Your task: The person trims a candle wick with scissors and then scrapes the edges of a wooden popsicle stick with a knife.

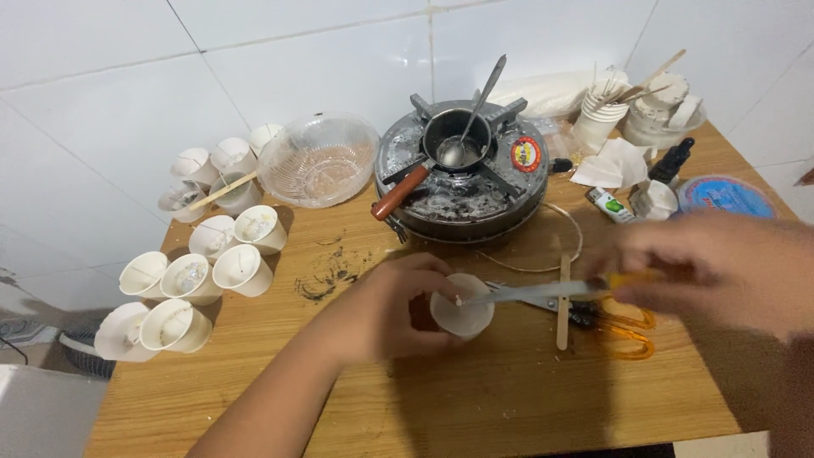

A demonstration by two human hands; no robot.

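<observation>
Head view: your left hand [398, 309] is wrapped around a light, crushable paper cup [462, 312]; hold its sides gently while your right hand [712, 267] pinches the scissors [543, 293].

Round red-yellow sticker [526, 154] on stove top's right side; small green-white packet [610, 205] right of stove; round blue-labelled lid [727, 195] at table's far right edge.
</observation>
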